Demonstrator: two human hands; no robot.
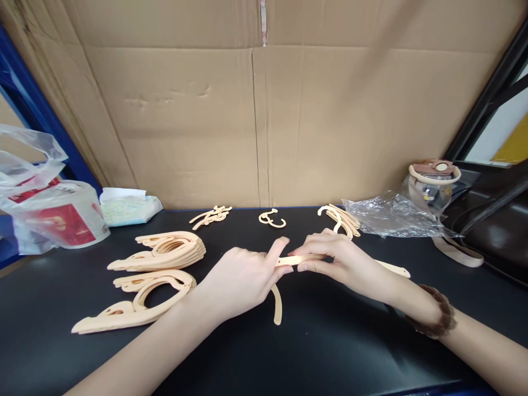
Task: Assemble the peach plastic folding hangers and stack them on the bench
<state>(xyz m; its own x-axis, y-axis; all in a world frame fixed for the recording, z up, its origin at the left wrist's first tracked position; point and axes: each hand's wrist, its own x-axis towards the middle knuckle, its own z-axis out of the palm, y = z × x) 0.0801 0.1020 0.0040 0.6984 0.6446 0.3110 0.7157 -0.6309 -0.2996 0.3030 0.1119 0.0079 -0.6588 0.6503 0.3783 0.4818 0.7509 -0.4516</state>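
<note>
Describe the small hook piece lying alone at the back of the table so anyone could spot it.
Follow the cardboard wall's centre seam down to the black table. The peach hook piece lies at its foot. It is one curled piece alone, while the left bundle and right bundle are heaps.

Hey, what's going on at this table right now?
A person holds a thin beige plastic piece pinched between the left hand and the right hand, just above the black table. A curved beige strip reaches down from under the left hand; whether it joins the piece is unclear. Stacked beige parts lie to the left, small hooks along the back, and crumpled clear plastic and a bottle sit on the right.
</note>
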